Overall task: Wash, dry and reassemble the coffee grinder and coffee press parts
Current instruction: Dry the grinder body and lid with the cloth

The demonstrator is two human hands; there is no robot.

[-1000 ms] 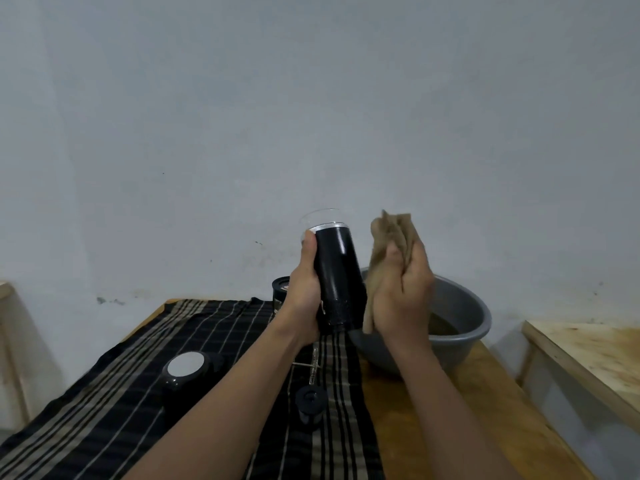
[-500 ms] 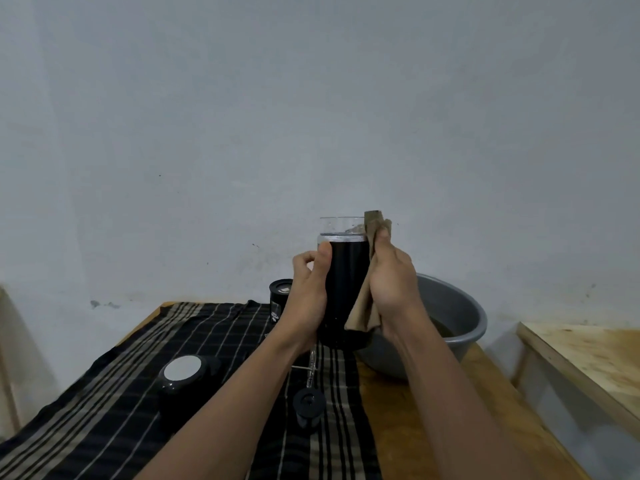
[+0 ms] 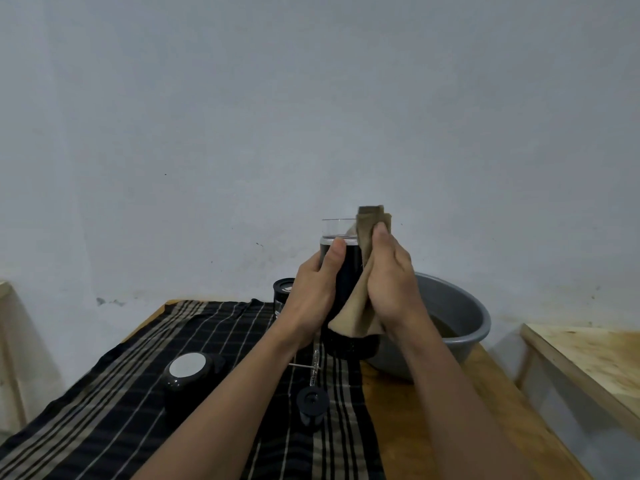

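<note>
The fingers of the left hand point(image 3: 311, 296) curl round the black coffee press point(image 3: 348, 282). They hold it up straight, just left of the gray basin point(image 3: 478, 327). The fingers of the right hand point(image 3: 391, 282) bend round a brown rag point(image 3: 356, 317) and press it on the side of the press that faces the basin. The top of the rag pokes up past the clear glass rim.

The basin sits on a wooden table point(image 3: 391, 434). Left of the basin lies a striped cloth point(image 3: 138, 393). On it, well left of the basin, sits a black lid with a white top point(image 3: 188, 370). Nearer the basin lie a small black knob point(image 3: 311, 403) and a thin metal rod point(image 3: 314, 363). A black grinder point(image 3: 282, 294) stands left of the basin, behind the left hand.
</note>
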